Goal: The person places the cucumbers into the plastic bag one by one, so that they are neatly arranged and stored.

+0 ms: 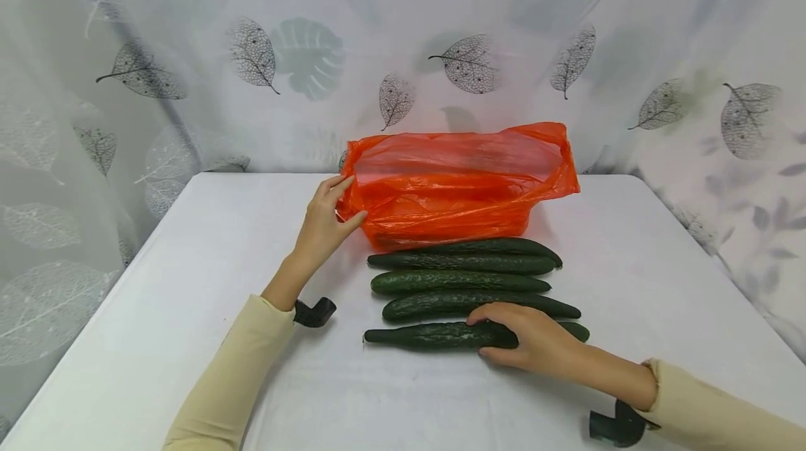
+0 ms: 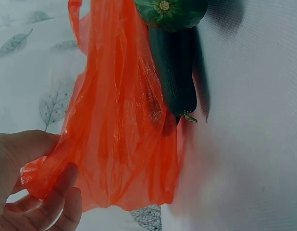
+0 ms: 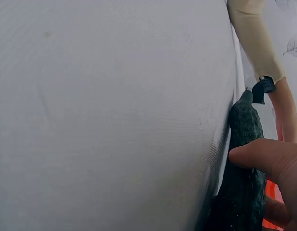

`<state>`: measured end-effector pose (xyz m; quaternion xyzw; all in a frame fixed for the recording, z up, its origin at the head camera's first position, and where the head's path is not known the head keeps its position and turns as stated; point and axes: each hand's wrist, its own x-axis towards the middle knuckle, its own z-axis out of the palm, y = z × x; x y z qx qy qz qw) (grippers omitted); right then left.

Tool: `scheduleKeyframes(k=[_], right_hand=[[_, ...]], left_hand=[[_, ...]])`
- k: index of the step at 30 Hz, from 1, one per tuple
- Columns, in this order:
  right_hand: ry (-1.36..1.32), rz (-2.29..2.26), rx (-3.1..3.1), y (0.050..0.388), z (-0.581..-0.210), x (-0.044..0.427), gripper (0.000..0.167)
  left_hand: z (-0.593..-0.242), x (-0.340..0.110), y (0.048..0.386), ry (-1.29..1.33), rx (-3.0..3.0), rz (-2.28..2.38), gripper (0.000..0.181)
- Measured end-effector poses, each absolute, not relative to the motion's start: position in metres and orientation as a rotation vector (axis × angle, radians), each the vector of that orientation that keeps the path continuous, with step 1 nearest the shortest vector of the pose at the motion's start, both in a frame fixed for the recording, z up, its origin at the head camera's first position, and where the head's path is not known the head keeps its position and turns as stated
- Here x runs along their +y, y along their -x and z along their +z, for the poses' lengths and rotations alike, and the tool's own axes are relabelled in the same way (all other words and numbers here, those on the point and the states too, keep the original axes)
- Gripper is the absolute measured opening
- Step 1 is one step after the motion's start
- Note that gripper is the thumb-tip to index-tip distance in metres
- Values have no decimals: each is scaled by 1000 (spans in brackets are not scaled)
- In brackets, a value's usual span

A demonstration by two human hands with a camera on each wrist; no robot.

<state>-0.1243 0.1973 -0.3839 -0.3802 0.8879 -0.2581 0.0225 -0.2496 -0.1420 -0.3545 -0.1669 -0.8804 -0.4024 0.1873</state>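
An orange-red plastic bag (image 1: 447,206) stands at the back of the table with its mouth open. My left hand (image 1: 324,224) holds the bag's left edge, with film between thumb and fingers in the left wrist view (image 2: 47,178). Several dark green cucumbers (image 1: 462,282) lie side by side in front of the bag. Closest to me lies one more cucumber (image 1: 422,335), and my right hand (image 1: 535,339) grips it right of its middle. In the right wrist view the thumb (image 3: 259,156) presses on this cucumber's side (image 3: 244,125).
A white cloth covers the table (image 1: 157,297). Behind it hangs a pale curtain (image 1: 428,17) with a leaf print. Black wrist mounts (image 1: 315,312) stick out under both sleeves.
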Motion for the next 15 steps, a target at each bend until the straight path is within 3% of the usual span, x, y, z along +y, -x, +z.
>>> scheduleKeyframes(k=[15], right_hand=[[1270,-909,2726,129,-371,204,41]], left_hand=[[-354,-142,248,464,-2498,-1108,61]])
